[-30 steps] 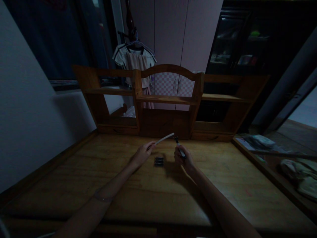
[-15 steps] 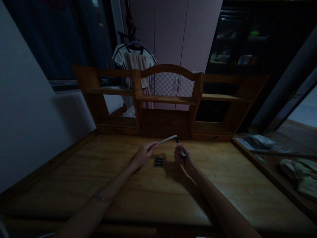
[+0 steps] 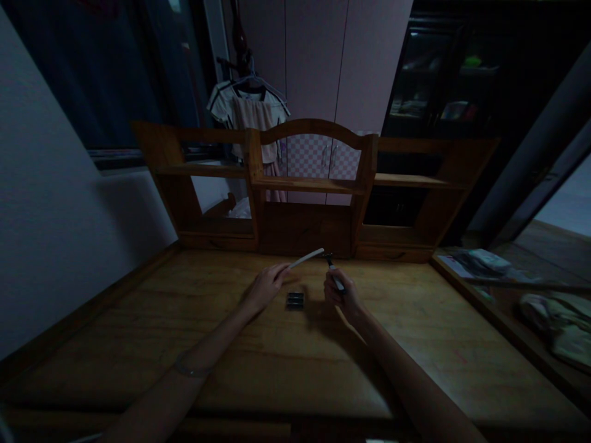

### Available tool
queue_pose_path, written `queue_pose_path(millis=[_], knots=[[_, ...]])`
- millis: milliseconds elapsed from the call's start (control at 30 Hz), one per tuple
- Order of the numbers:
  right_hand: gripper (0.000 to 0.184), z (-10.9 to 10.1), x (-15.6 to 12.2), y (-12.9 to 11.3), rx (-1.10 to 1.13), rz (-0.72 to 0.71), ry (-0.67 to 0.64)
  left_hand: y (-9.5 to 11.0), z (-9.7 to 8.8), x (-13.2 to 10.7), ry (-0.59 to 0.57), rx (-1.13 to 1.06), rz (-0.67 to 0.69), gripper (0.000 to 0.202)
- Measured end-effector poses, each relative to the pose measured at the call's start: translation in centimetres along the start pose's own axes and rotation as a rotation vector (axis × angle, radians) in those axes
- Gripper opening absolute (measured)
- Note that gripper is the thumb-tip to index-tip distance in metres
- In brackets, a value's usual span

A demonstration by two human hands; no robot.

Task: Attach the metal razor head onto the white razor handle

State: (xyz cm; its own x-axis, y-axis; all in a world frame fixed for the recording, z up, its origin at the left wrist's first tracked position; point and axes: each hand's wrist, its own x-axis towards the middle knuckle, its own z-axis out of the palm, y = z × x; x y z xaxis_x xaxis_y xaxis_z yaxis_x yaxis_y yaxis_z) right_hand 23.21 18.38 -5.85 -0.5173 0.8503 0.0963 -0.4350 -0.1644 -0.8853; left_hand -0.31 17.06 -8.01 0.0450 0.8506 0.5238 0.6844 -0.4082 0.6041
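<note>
My left hand (image 3: 270,284) is closed on one end of a slim, pale, slightly curved strip (image 3: 307,257), which points up and to the right. In my right hand (image 3: 342,293) is a razor (image 3: 337,280) with a white and dark handle, its small dark head (image 3: 327,255) raised. A narrow gap separates that head from the strip's free tip. Between and just below my hands, a small clear case (image 3: 295,301) with dark bars in it lies flat on the wooden desk (image 3: 286,363). Dim light hides finer detail.
A wooden shelf unit (image 3: 305,183) with small drawers stands along the desk's far edge. At the left is a wall (image 3: 50,203). Beyond the right edge lie folded cloth items (image 3: 561,323) and a bundle (image 3: 489,261). Clothes (image 3: 252,114) hang behind the shelves.
The strip's tip and the razor's head, touching or nearly so before, are now slightly apart. The strip has shifted a little to the left; both hands keep their hold.
</note>
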Motion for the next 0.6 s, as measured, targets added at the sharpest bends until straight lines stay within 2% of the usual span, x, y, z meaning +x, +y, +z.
queue_pose_path(millis=[167, 267, 367, 467, 600], knots=[[0.039, -0.15, 0.14, 0.14, -0.005, 0.006, -0.001, -0.27, -0.33, 0.17, 0.047, -0.023, 0.012, 0.035], [0.038, -0.22, 0.2, 0.21, 0.014, 0.006, -0.021, -0.02, -0.21, 0.08, 0.012, -0.009, 0.06, 0.033], [0.037, -0.27, 0.21, 0.38, 0.031, 0.005, -0.028, -0.01, 0.07, -0.03, -0.021, -0.006, 0.017, 0.034], [0.038, -0.31, 0.25, 0.63, 0.033, 0.003, -0.028, -0.1, -0.01, 0.0, -0.001, -0.032, -0.038, 0.035], [0.038, -0.29, 0.29, 0.78, 0.034, 0.011, -0.017, 0.32, -0.22, 0.05, 0.0, -0.088, 0.016, 0.036]])
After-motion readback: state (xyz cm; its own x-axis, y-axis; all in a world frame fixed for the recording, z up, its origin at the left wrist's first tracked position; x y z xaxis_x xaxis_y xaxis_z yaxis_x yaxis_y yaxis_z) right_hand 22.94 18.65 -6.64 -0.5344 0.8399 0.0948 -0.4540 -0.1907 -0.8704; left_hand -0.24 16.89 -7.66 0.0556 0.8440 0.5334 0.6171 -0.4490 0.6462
